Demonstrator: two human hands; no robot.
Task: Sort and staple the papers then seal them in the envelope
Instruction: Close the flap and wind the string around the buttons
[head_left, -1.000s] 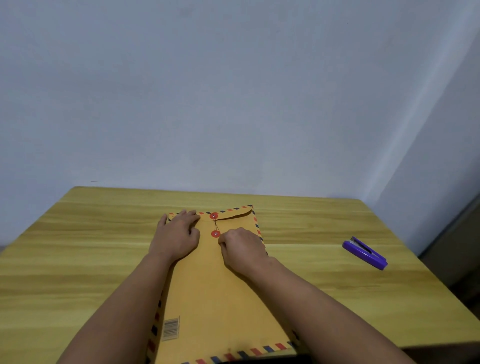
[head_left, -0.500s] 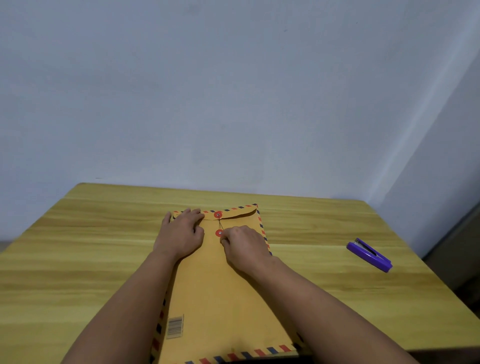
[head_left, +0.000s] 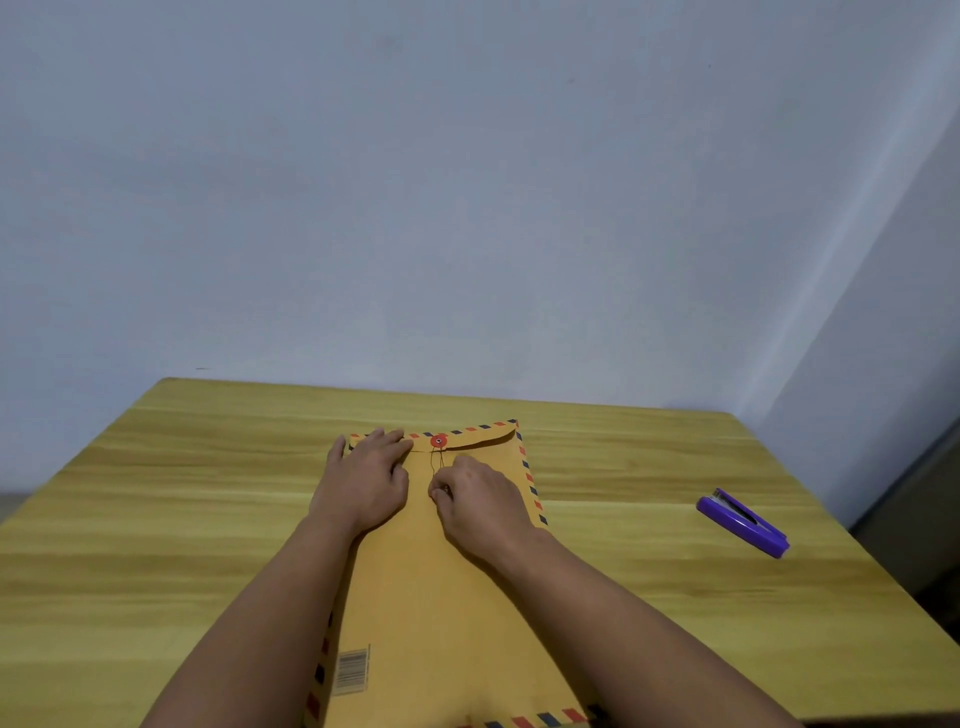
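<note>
A large brown envelope with a red-and-blue striped border lies flat on the wooden table, its flap folded down at the far end. My left hand rests flat on the flap's left part, fingers straight. My right hand pinches the thin closure string, which runs from the red button on the flap down to my fingertips. The lower button is hidden under my right hand. No loose papers are visible.
A purple stapler lies on the table to the right of the envelope, near the right edge. A pale wall stands behind the table, and a corner of the room is at the right.
My right hand has pulled back toward me, drawing the string taut from the flap button and covering the lower button. The left hand stays on the flap.
</note>
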